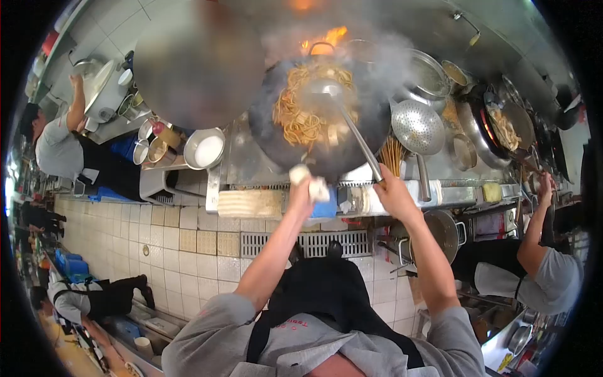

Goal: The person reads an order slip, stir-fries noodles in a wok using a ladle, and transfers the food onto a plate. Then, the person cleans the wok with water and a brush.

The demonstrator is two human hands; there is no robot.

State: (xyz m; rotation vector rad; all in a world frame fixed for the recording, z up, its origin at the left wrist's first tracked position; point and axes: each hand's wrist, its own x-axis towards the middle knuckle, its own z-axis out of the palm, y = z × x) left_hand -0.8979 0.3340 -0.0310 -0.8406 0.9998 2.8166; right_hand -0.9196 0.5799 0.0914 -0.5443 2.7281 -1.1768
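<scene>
My left hand (pixel 302 195) is closed around a pale cloth (pixel 318 188) at the near edge of a large dark wok (pixel 267 129). The cloth hides whatever part of the wok's rim or handle lies beneath it. My right hand (pixel 396 193) grips the long handle of a metal ladle (pixel 358 135), whose bowl hangs over the wok, partly veiled by steam. Thick brown noodles (pixel 303 130) with lighter pieces fill the middle of the wok. Behind its far handle, orange flames (pixel 333 36) rise.
A perforated strainer (pixel 418 127) lies right of the wok, near a bamboo brush (pixel 392 156). A bowl of white contents (pixel 207 151) stands left. At right, another person's hand (pixel 545 187) is near a second wok (pixel 480 135). A pot (pixel 440 235) sits below the counter.
</scene>
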